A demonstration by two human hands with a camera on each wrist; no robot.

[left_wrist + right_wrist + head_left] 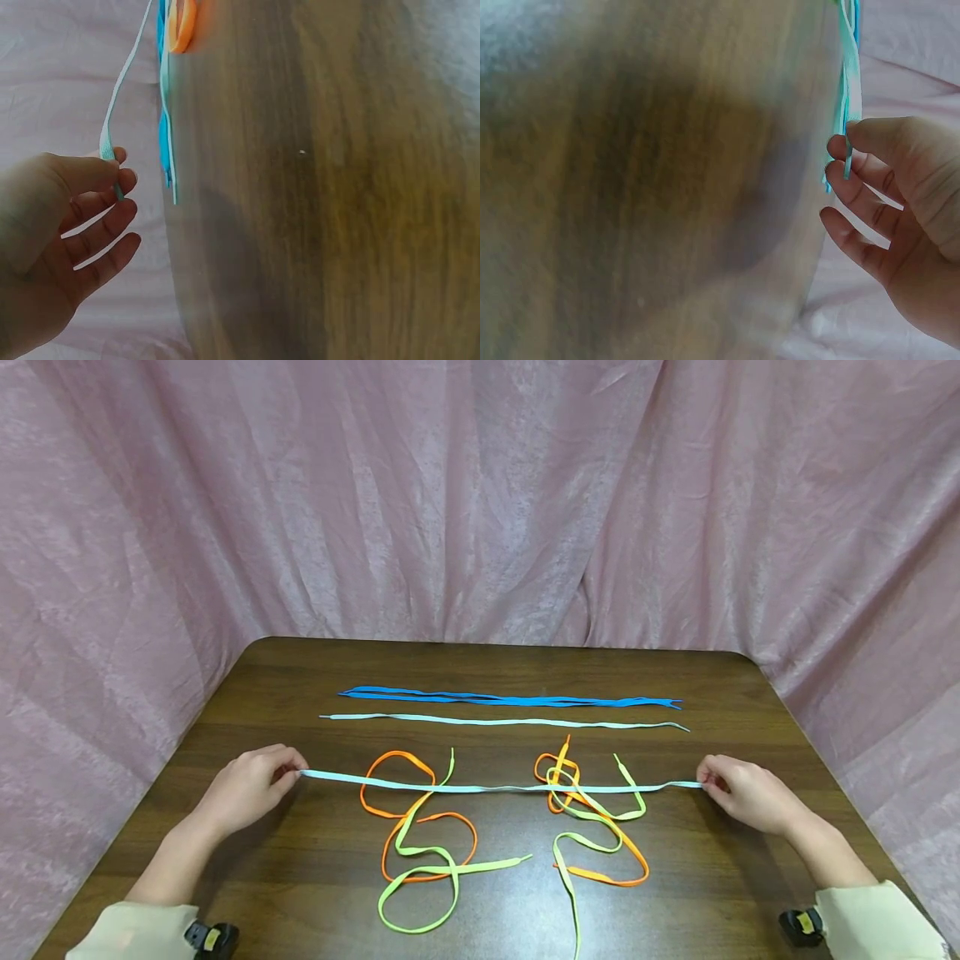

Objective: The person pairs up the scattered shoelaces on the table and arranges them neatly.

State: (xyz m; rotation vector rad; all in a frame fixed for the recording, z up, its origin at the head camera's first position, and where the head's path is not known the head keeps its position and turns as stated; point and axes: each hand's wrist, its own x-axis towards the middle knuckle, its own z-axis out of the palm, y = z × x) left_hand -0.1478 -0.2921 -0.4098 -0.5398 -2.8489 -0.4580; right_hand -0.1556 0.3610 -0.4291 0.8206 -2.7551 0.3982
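Observation:
A pale mint shoelace (pixel 480 789) is stretched sideways between both hands, nearly straight with a slight sag. My left hand (pixel 251 785) pinches one end between thumb and index finger; the tip pokes out below the thumb in the left wrist view. The opposite end is pinched by my right hand (pixel 750 793), its other fingers loosely bent in the right wrist view. Under the stretched lace in the head view lie tangled orange (pixel 471 833) and yellow-green (pixel 416 932) shoelaces on the left, with another orange lace (pixel 636 852) and yellow-green lace (pixel 573 893) on the right.
Farther back on the brown wooden table (pixel 300 893), a second mint shoelace (pixel 502 722) lies straight from side to side. Behind it, blue shoelaces (pixel 517 700) are laid close together, parallel to it. A pink curtain (pixel 480 502) hangs past the table's far edge.

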